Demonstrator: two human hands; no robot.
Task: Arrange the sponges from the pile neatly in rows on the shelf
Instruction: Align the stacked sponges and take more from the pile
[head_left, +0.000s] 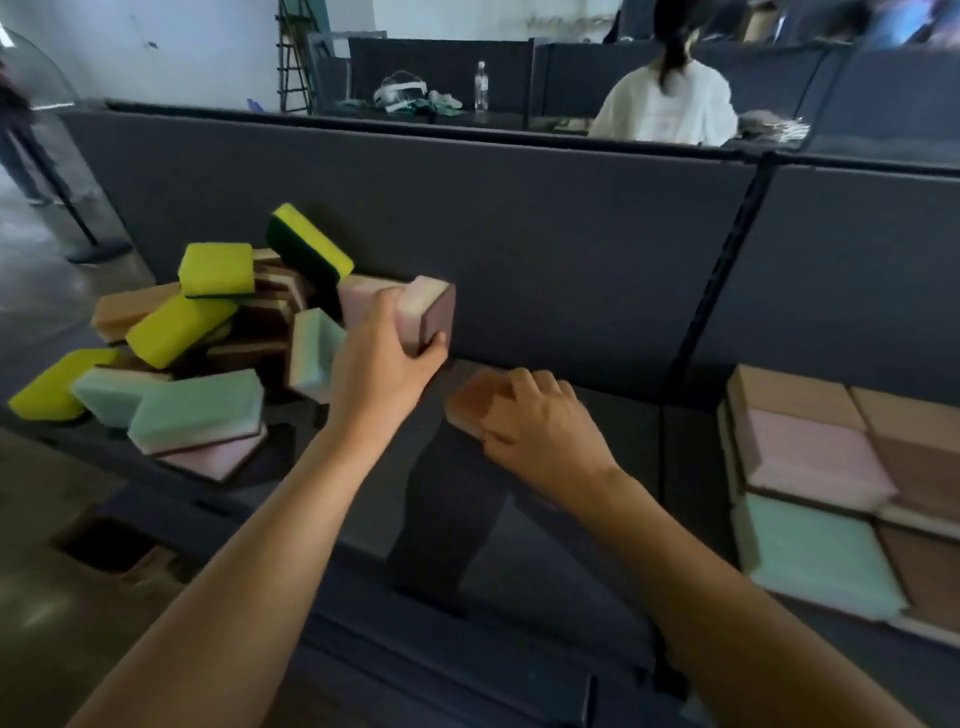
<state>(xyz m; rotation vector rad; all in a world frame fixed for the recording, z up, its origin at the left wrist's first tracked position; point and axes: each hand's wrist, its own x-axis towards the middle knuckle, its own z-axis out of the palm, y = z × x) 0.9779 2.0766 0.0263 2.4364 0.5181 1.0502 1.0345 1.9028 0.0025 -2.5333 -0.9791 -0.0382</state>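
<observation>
The right hand (540, 423) grips an orange sponge (467, 400), the left hand (384, 364) a pink sponge (428, 312); some rows (810, 457) are laid, but much of the pile (197, 410) is unsorted.

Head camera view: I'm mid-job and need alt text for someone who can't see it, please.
The left hand grips a pink sponge lifted beside the jumbled pile of sponges, while the right hand holds an orange sponge down on the dark shelf. Neat rows of sponges lie at the right edge.
</observation>
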